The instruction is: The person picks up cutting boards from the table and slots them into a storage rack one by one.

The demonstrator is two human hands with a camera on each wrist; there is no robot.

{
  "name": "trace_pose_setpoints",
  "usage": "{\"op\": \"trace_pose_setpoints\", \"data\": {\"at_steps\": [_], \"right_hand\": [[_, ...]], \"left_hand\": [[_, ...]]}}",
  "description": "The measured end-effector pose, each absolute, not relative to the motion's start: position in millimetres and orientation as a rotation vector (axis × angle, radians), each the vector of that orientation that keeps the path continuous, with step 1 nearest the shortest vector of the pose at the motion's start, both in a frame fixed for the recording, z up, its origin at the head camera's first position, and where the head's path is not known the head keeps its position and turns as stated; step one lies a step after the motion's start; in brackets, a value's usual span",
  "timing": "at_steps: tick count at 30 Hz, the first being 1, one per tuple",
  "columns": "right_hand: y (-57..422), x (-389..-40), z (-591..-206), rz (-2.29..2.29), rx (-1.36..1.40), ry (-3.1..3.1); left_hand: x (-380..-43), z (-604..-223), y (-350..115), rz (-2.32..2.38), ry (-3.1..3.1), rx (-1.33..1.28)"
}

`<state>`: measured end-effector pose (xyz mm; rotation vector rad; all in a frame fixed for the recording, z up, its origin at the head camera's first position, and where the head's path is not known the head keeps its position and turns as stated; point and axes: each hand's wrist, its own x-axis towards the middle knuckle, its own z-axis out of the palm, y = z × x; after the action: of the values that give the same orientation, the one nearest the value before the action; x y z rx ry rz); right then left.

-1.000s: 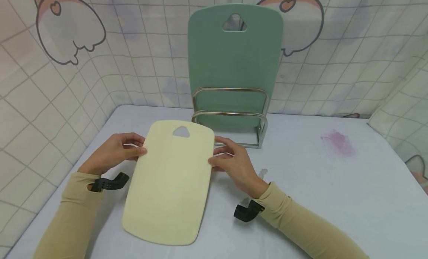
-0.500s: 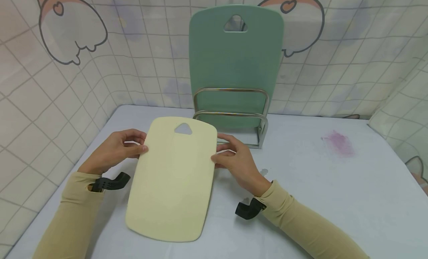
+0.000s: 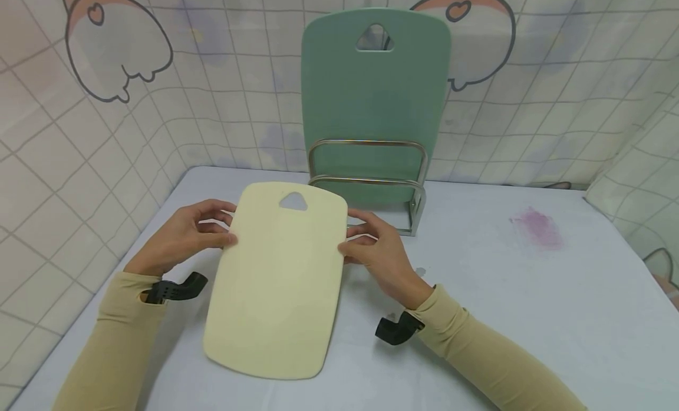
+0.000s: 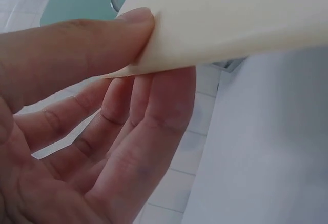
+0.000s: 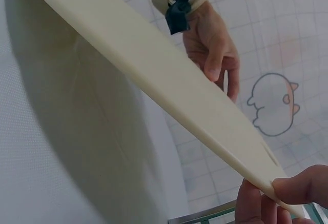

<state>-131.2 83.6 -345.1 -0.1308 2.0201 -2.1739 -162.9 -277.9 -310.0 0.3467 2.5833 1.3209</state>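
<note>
A cream cutting board [image 3: 278, 281] with a triangular handle hole is held tilted above the table, its holed end away from me. My left hand [image 3: 185, 234] pinches its left edge, thumb on the upper face and fingers beneath, as the left wrist view shows. At the right edge, my right hand [image 3: 382, 257] pinches it the same way, close to the holed end. Behind stands a green cutting board [image 3: 373, 92], upright in a metal wire rack [image 3: 419, 204]. The cream board's far corner overlaps the rack's lower left in the head view.
The table [image 3: 504, 293] has a white cover with a pink stain [image 3: 538, 228] on the right. A tile-patterned curtain [image 3: 228, 92] hangs behind and to the left. A dark cable [image 3: 660, 257] shows at the far right.
Both hands have carried the cream board slightly away from me and to the right, nearer the rack. The grip looks the same. The green board stays in the rack.
</note>
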Motion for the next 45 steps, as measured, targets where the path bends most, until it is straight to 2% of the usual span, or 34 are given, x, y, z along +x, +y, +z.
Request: {"op": "trace_pose_setpoints", "data": {"at_steps": [45], "right_hand": [[86,-128,-333,-2.222,-0.245,1.990]], "left_hand": [[-154,-293,-276,1.211,2.710,0.478]]}}
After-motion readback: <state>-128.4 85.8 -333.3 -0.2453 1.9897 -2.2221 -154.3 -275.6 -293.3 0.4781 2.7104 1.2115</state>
